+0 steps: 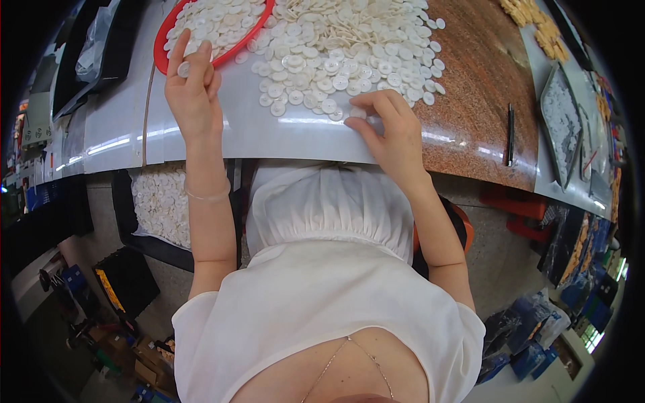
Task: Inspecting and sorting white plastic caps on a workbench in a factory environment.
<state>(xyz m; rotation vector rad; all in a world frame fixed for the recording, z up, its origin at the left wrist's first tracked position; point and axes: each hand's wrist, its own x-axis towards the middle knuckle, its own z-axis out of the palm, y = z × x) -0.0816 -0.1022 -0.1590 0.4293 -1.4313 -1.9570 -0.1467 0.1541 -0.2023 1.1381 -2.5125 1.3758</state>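
Note:
A big heap of white round buttons [342,47] lies on a grey sheet [269,134] over the table. My left hand [193,91] is raised beside a red tray [161,57] that holds more white buttons, and pinches one button [183,69] between thumb and fingers. My right hand [388,124] rests at the near edge of the heap, fingertips curled down on a button [357,113] near the sheet's front edge.
The bare brown tabletop [484,87] carries a black pen [510,134] and a grey tray [561,127] of small pieces at right. Yellow pieces [537,23] lie far right. A dark bin of white buttons [161,205] sits under the table, left of my lap.

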